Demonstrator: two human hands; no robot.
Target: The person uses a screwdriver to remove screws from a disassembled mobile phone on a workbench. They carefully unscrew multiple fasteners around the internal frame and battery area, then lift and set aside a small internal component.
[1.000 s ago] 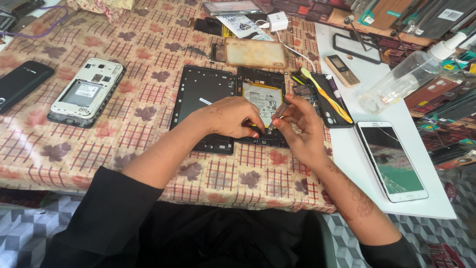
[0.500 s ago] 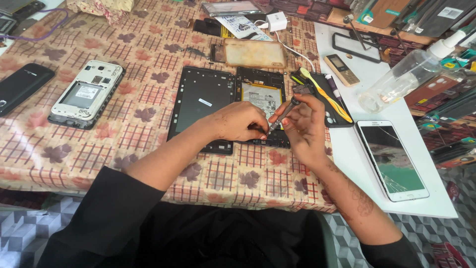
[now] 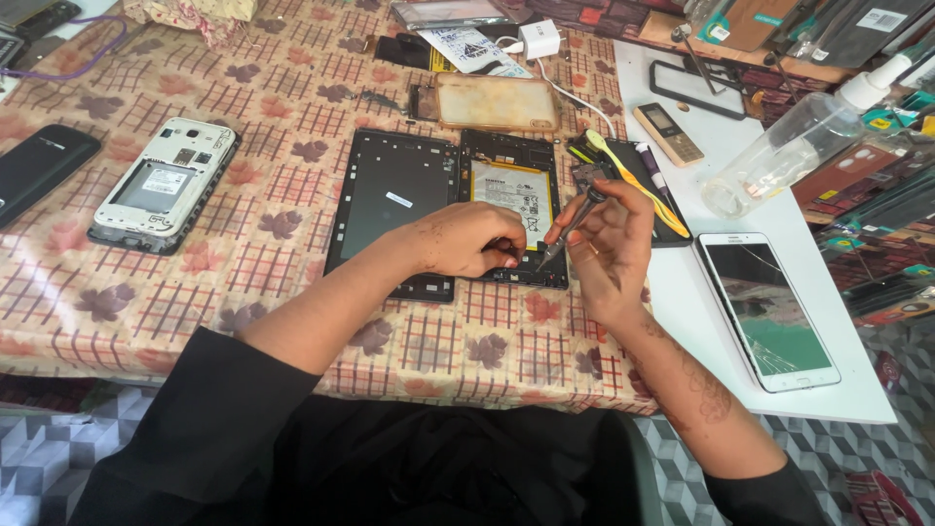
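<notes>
Head view, looking down: the counter [image 3: 243,321], spread with a checked, leaf-printed cloth, fills the left and middle of the frame, and a white board [image 3: 701,321] lies over its right part. At the centre lies an opened black tablet [image 3: 394,195], its back cover off, with a white rectangular battery [image 3: 511,190] in its right half. The left hand [image 3: 467,239] rests on the tablet's lower edge, fingers curled down onto the frame, so this grip presses the tablet and encloses nothing that I can see. The right hand [image 3: 609,239], just right of the tablet, pinches a slim dark-handled screwdriver [image 3: 570,226] between thumb and fingers; the tool slants down and left, and its tip touches the tablet's lower right corner, beside the left fingertips. In the left of the frame a white phone with its back removed [image 3: 161,185] lies flat, with a black phone [image 3: 39,166] further left. In the lower right a white smartphone with a cracked screen [image 3: 769,312] sits on the board. Above it a clear plastic squeeze bottle [image 3: 794,151] lies tilted, and a small gold keypad phone [image 3: 667,133] lies to its left.
</notes>
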